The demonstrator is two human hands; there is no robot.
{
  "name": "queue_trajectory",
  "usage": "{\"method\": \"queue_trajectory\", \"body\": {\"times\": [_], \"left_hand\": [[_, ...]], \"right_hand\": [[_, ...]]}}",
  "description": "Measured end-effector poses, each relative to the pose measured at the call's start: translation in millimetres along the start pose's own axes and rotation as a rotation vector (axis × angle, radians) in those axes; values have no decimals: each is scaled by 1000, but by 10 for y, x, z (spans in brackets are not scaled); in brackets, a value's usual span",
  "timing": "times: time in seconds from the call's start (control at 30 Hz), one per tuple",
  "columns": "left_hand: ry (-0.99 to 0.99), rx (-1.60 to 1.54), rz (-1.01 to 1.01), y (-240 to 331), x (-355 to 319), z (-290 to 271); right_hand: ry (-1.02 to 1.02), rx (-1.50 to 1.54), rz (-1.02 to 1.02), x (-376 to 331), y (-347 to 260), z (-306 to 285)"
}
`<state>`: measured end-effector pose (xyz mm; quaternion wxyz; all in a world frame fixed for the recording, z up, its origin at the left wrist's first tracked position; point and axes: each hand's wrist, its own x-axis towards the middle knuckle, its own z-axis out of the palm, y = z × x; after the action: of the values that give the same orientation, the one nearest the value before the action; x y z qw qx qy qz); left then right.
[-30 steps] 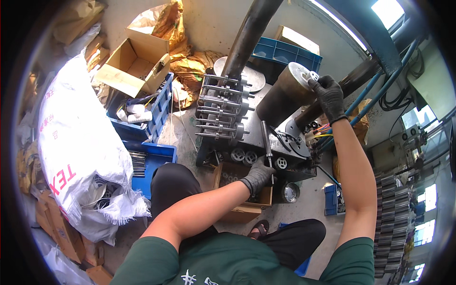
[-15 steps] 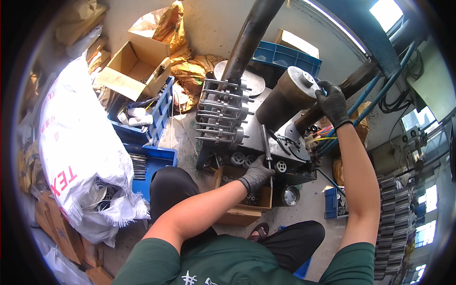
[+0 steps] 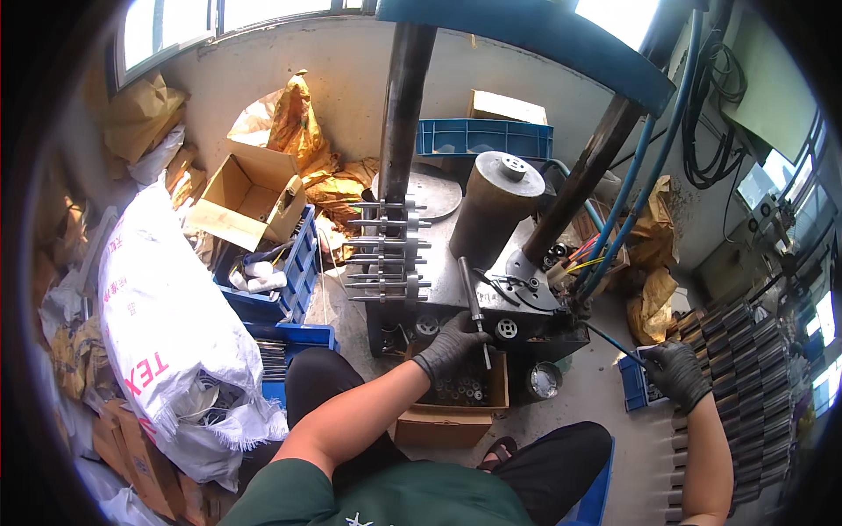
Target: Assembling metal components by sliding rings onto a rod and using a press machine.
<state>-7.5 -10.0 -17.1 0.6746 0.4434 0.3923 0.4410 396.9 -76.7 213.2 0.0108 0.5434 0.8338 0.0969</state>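
The gloved left hand grips a slim metal rod rising from its fist against the press table, while the right hand closes over a small blue bin low at the person's right, seemingly fetching a part; placing it beside the rod calls for careful alignment.

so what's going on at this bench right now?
A seated person in black gloves works at a grey metal machine table. The left hand grips a long dark steel rod at the table's front edge. The right hand reaches into a small blue plastic bin beside rows of dark metal tubes.
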Motion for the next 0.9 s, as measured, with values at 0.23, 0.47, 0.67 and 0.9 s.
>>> {"method": "queue_trajectory", "body": {"times": [0.23, 0.47, 0.67, 0.9], "left_hand": [[21, 58, 469, 562, -30, 99], [78, 117, 902, 1872, 758, 183], [372, 183, 951, 2663, 1532, 222], [481, 472, 893, 2850, 1968, 12]], "right_hand": [[532, 210, 139, -228, 118, 233], [827, 354, 200, 694, 307, -181], [834, 257, 431, 1259, 613, -244], [496, 232, 521, 1329, 664, -328]]}}
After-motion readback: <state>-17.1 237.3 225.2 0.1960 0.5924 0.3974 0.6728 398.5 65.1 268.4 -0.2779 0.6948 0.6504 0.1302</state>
